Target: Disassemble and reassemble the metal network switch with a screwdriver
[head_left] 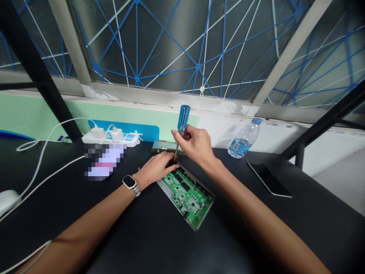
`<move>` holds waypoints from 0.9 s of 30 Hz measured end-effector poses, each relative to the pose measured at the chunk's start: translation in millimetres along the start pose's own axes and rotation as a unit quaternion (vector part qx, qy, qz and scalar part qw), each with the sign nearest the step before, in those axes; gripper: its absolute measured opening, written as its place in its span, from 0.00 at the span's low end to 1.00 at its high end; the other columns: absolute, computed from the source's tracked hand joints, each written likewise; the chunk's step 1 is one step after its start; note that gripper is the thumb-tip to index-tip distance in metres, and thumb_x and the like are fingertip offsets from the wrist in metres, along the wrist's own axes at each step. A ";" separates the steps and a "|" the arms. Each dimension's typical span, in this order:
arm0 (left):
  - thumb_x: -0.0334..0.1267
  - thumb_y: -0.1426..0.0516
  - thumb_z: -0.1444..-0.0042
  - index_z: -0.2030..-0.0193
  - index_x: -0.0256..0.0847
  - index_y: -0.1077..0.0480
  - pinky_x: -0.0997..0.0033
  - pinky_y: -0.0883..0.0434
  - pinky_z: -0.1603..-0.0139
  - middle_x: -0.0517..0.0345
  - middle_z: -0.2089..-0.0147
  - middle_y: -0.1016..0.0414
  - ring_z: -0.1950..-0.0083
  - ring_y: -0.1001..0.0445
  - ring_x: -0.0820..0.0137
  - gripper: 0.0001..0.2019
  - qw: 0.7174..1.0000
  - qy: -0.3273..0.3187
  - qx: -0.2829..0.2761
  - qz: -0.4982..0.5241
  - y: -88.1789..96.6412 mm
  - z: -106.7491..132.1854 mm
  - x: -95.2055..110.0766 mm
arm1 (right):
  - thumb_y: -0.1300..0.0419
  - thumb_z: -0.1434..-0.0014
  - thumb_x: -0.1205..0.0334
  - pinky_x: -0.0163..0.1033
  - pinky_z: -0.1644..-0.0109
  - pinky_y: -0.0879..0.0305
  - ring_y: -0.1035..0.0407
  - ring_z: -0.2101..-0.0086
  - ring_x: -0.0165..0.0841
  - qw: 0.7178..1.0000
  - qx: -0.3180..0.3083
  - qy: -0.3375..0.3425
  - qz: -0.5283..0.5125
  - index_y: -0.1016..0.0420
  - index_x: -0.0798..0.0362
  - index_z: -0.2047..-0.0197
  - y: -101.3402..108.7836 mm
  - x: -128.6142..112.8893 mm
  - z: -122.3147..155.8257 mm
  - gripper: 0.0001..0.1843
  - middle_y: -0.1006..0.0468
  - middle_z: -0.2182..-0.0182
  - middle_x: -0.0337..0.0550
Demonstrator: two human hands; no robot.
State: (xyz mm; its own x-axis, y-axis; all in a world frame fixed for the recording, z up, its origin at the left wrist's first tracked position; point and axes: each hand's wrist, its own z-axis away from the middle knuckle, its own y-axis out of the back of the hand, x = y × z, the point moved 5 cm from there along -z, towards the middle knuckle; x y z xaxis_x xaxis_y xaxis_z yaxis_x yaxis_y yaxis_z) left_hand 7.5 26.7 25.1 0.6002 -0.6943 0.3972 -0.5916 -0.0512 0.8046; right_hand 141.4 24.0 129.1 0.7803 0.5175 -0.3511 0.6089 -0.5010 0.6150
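Observation:
A green circuit board [189, 197] in a grey metal tray lies on the black table [142, 236]. My right hand [195, 144] is closed round a screwdriver with a clear blue handle [183, 118], held upright with its tip down at the board's far corner. My left hand [156, 167] rests on that same corner, fingers curled beside the screwdriver's shaft. A watch [130, 182] sits on my left wrist.
A grey metal cover [162, 147] lies behind the board. A white power strip [111, 137] with chargers and white cables sits far left. A water bottle [244, 139] stands at the right, a dark phone [269, 179] beside it. A white mouse [7, 199] is at the left edge.

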 end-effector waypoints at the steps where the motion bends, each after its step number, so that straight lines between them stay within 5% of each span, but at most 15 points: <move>1: 0.47 0.44 0.37 0.51 0.40 0.30 0.59 0.27 0.50 0.48 0.53 0.24 0.51 0.24 0.60 0.14 1.000 -0.001 -0.001 -0.001 0.4 -0.1 0.2 | 0.42 0.40 0.45 0.37 0.74 0.53 0.41 0.81 0.28 1.000 -0.001 0.000 -0.002 0.39 0.51 0.78 0.2 0.1 -0.1 0.23 0.35 0.84 0.35; 13: 0.47 0.44 0.37 0.51 0.40 0.30 0.60 0.28 0.49 0.48 0.53 0.25 0.51 0.24 0.60 0.14 1.000 -0.007 -0.007 -0.014 1.5 0.4 0.6 | 0.42 0.39 0.46 0.37 0.73 0.53 0.43 0.81 0.27 1.000 -0.009 0.006 -0.021 0.39 0.51 0.78 -1.2 1.9 -1.1 0.22 0.35 0.83 0.34; 27: 0.50 0.46 0.36 0.49 0.41 0.30 0.60 0.28 0.48 0.49 0.51 0.25 0.49 0.25 0.60 0.17 1.000 -0.011 -0.020 -0.016 1.9 1.2 -2.9 | 0.45 0.38 0.40 0.37 0.73 0.50 0.42 0.78 0.28 0.989 -0.097 0.001 -0.111 0.34 0.52 0.73 -6.6 7.7 -4.2 0.23 0.34 0.80 0.36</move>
State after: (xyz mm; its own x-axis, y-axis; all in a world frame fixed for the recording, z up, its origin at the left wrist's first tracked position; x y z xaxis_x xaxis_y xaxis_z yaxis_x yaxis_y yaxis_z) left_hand 4.0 27.7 24.9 0.6066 -0.7082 0.3613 -0.5502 -0.0459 0.8338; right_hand 142.8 34.2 125.3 0.6306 0.6013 -0.4907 0.7257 -0.2327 0.6475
